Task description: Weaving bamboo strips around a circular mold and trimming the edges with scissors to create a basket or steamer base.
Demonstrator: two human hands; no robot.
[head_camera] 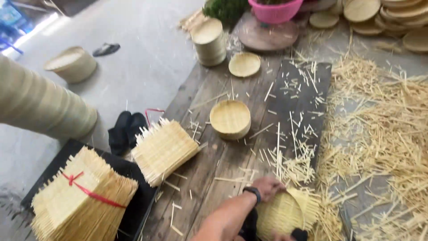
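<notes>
Pressing hand: 1 hand (pixel 267 186), with a black watch (pixel 253 193) on the wrist, lies flat and spread on the upper edge of a woven mat (pixel 285 213) with a round hoop on it; from this view I take it for the left.
Other hand: at the bottom edge only a dark handle (pixel 299 234) shows by the mat; the right hand itself is out of view.
Mat: it sits low in the picture on the plank counter (pixel 214 165), its loose strip ends fanning to the right.
Handling: it looks light, thin and springy, likely to splinter at the ends; hold it flat near the hoop, not by the tips.
Nearby: 1 finished round tray (pixel 230 118) stands ahead on the planks, a smaller one (pixel 244 64) beyond it, beside a stack of trays (pixel 209 42).
Left side: 1 loose pile of square mats (pixel 164 150), and 1 bundle (pixel 80 201) tied with red string (pixel 91 193).
Right side: a heap of straw-coloured offcuts (pixel 379 134).
Far edge: a pink basket (pixel 275 10).
Labels: none visible on anything.
</notes>
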